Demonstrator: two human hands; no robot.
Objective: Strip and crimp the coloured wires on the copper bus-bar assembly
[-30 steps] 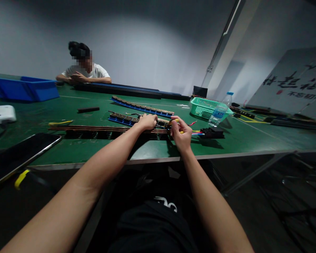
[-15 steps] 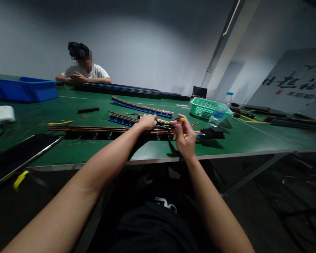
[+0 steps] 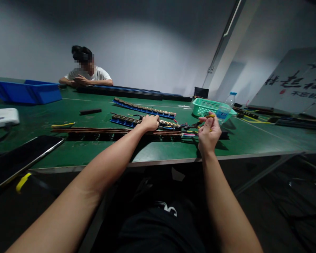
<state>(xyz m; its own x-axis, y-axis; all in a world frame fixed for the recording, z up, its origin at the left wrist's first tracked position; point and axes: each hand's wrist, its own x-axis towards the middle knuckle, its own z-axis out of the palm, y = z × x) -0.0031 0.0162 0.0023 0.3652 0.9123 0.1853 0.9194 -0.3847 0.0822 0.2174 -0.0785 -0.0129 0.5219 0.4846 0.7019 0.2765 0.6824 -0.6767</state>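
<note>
My left hand is closed over the middle of a blue-based strip with brass-coloured rails, pinning it to the green table. Just in front lies a longer strip with copper-coloured rails, coloured wires at its right end. To the right, my right hand is raised slightly above the tabletop, fingers curled around yellow-handled pliers. Their dark jaws point left, near the wire ends of the blue-based strip; whether they grip a wire is too small to tell. Another blue-based strip rests farther back.
A green basket and a water bottle stand behind my right hand. On the left are a blue bin, a white device and a phone. A person leans on the far edge beside long dark strips.
My right hand has moved right, away from my left hand, with the pliers still in it. My left hand stays on the strip. The view has shifted slightly.
</note>
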